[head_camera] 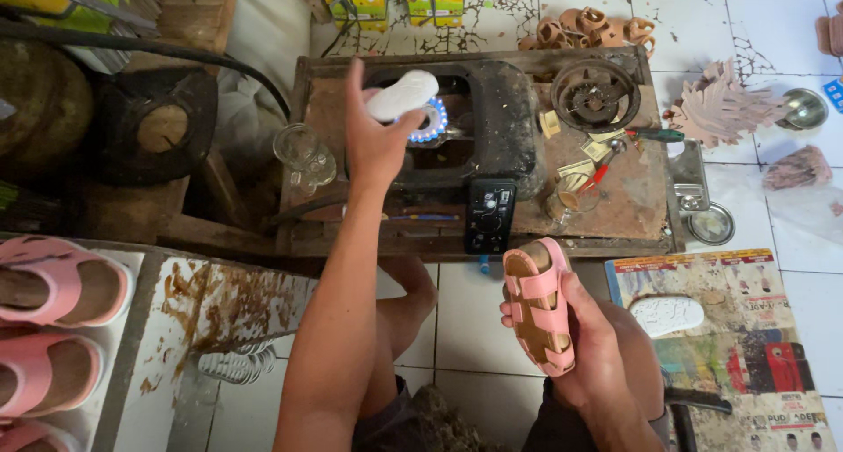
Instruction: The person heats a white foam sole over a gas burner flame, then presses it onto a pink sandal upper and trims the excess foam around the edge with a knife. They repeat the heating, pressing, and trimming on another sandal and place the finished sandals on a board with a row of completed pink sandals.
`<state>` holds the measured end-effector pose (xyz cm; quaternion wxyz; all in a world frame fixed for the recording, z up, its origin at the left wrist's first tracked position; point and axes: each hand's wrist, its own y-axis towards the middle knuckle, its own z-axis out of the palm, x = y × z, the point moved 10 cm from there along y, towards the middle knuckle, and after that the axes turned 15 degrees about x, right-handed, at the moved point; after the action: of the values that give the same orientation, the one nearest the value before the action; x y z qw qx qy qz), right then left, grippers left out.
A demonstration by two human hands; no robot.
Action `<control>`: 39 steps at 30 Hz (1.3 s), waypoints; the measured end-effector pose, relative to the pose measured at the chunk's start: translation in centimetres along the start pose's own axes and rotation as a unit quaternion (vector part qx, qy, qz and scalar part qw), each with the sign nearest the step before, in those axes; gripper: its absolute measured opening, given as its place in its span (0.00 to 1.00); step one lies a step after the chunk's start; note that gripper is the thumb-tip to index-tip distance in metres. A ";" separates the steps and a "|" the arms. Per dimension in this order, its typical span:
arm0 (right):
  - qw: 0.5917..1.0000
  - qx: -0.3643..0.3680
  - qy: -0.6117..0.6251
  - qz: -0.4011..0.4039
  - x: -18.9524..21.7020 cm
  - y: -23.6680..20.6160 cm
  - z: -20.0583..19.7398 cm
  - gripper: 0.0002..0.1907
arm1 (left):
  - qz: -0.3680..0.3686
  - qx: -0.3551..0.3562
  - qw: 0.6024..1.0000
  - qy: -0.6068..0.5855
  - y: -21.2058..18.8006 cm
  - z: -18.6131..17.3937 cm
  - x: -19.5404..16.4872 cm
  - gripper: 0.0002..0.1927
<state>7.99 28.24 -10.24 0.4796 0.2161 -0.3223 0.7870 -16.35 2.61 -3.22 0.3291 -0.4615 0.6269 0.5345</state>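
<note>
My left hand has fingers and thumb clamped on a white shoe sole, gripped at its near end; the sole is held flat, just above the blue ring of flame of a small burner. The burner sits inside the dark metal frame towards the far left part of the bench.

My right hand is closed around a pink sandal, fingers wrapped from the right side, thumb hidden behind it. The sandal is held upright off the bench, over the tiled floor, footbed and straps facing me. It is near the bench's front edge, not touching it.

On the bench: a clear glass jar at the left edge, just beside my left wrist. A black control box at the front edge, about the middle. A round metal wheel at the far right corner. Red-handled pliers and paper scraps lie right of centre.

Off the bench: a second white sole lies on a printed board to my right. More pink sandals are stacked on a shelf at my left. A heap of tan cut pieces is on the floor beyond the bench's right edge.
</note>
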 end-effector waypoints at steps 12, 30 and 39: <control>0.999 -0.019 0.025 -0.021 0.1 -0.9 -1.8 0.29 | -0.178 0.010 0.984 -0.005 -2.6 0.0 4.1 0.37; 0.756 -0.006 -0.647 -0.094 12.6 19.5 8.1 0.18 | -0.078 -0.082 0.958 -0.262 -8.9 -5.7 -5.9 0.20; 0.484 0.032 -0.805 -0.343 12.1 31.1 20.4 0.22 | -0.334 -0.007 0.780 -0.529 -20.4 3.6 -2.5 0.20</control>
<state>-24.60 10.75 2.58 0.2357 0.8636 -0.4425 0.0528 3.18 6.67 -9.21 0.7640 -0.2884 0.1571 0.5554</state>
